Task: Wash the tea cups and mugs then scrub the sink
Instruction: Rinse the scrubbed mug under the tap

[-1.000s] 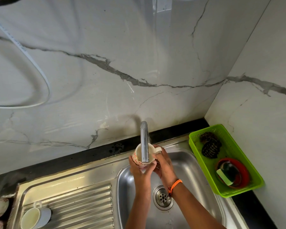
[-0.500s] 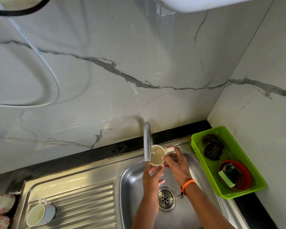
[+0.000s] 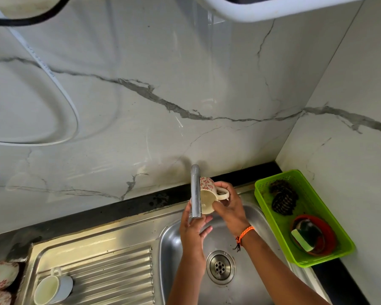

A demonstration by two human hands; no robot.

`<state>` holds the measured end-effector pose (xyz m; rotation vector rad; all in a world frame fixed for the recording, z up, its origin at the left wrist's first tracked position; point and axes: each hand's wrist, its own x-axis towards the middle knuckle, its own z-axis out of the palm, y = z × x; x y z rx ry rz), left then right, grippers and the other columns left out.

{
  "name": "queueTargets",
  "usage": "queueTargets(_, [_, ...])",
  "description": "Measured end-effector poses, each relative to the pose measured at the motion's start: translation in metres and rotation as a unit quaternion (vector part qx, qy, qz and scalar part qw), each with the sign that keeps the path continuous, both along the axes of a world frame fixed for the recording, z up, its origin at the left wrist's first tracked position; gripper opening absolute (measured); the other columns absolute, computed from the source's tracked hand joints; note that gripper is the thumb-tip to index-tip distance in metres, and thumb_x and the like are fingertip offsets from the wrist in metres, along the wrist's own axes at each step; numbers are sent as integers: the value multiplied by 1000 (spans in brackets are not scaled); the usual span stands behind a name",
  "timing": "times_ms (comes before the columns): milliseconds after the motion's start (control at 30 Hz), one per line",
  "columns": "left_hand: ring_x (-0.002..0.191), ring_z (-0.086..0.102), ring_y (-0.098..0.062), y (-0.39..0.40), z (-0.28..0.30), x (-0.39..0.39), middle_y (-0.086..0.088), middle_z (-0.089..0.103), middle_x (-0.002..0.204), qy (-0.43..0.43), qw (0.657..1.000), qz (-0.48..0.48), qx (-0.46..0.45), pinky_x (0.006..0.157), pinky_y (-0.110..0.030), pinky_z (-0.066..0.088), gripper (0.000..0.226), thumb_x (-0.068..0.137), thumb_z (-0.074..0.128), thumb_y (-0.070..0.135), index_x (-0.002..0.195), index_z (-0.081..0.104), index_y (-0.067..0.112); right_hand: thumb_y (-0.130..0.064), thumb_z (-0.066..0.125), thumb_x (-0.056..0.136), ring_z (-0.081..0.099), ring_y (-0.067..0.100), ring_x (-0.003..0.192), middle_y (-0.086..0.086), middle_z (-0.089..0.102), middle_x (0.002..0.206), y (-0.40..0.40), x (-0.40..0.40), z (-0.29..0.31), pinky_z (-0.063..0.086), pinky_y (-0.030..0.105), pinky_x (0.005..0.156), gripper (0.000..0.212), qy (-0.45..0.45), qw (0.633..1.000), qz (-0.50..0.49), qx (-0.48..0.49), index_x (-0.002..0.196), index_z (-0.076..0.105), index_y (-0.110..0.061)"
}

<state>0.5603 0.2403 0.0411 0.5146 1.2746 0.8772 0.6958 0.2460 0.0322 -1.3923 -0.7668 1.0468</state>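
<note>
Step in hand, as judged: rinsing. The right hand (image 3: pixel 229 205) grips a red-patterned mug (image 3: pixel 208 195) by its handle side, tipped on its side behind the tap spout (image 3: pixel 195 191), centre frame. The left hand (image 3: pixel 193 233) sits below, fingers spread, holding nothing. Advice: turn the mug mouth under the spout and keep the handle secure. Steel sink (image 3: pixel 251 282) below; white cup (image 3: pixel 51 289) on the drainboard, lower left; green basket (image 3: pixel 264 190) at right; marble walls.

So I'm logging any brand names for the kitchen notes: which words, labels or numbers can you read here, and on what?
White cable on the wall: small dark print along it, too small and blurred to read.
Patterned mug in the right hand: red flower motifs only, no words.
Nothing else carries readable text.
</note>
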Motion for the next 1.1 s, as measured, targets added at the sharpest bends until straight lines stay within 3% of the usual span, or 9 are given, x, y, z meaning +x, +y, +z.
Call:
queueTargets(100, [101,78,-34,1,3,-6,-15,80,107,-3,999,42,3,93,-48,57,48,103,53,1,134,62,37,16,62,87,66,33,98,14,69,115,3,-10,-4,55,57,87,50,78,997,13,-21,126,60,-14])
queueTargets(233, [94,79,-34,7,-2,-19,-13,81,102,13,996,86,-9,83,-43,60,24,111,51,19,124,67,30,7,67,85,68,29,105,13,69,120,1,-20,-7,54,64,95,55,94,994,48,-38,131,60,-22])
queueTargets(367, [94,79,-35,10,-9,-36,-11,82,102,35,997,46,-42,84,-45,61,30,109,55,33,132,64,17,5,80,75,67,10,114,7,63,131,-5,-15,-5,58,28,93,85,-4,995,93,-45,147,46,-25])
queueTargets(433, [99,78,-34,12,-11,-45,-13,80,108,41,997,8,-58,86,-46,60,38,106,55,46,126,68,15,7,80,73,64,4,116,6,55,136,-9,-11,-4,56,20,90,91,-41,992,114,-36,151,41,-20])
queueTargets(600, [109,74,-31,23,-8,-54,-11,79,113,46,993,-104,-40,87,-46,61,53,88,64,63,120,69,21,3,85,69,46,1,135,-2,37,145,-16,-8,5,49,16,103,97,-182,967,180,16,151,42,-24])
queueTargets(733, [114,71,-36,23,-9,-44,-15,77,115,43,990,-135,5,94,-47,60,48,87,80,39,126,69,15,-5,88,73,39,6,144,-6,24,156,-18,-10,5,50,22,108,101,-356,908,210,75,156,34,-24])
queueTargets(867, [109,72,-33,24,-7,-35,-13,77,111,20,987,-146,61,100,-50,55,53,77,73,31,128,68,17,-8,86,78,41,15,148,-6,17,168,-22,-13,8,57,25,100,96,-456,855,216,117,156,33,-27])
queueTargets(1000, [106,75,-30,28,-7,-29,-14,77,116,58,986,-130,85,94,-47,58,54,78,78,26,131,68,21,3,82,80,35,7,151,-14,24,167,-22,-17,10,54,21,101,98,-367,911,158,100,157,34,-34])
queueTargets(1100, [103,73,-29,28,-8,-24,-14,77,114,40,995,-87,36,93,-46,57,35,93,73,12,127,67,19,0,80,85,57,-2,132,-20,56,145,-25,-22,7,53,19,102,90,-215,972,92,32,156,39,-36])
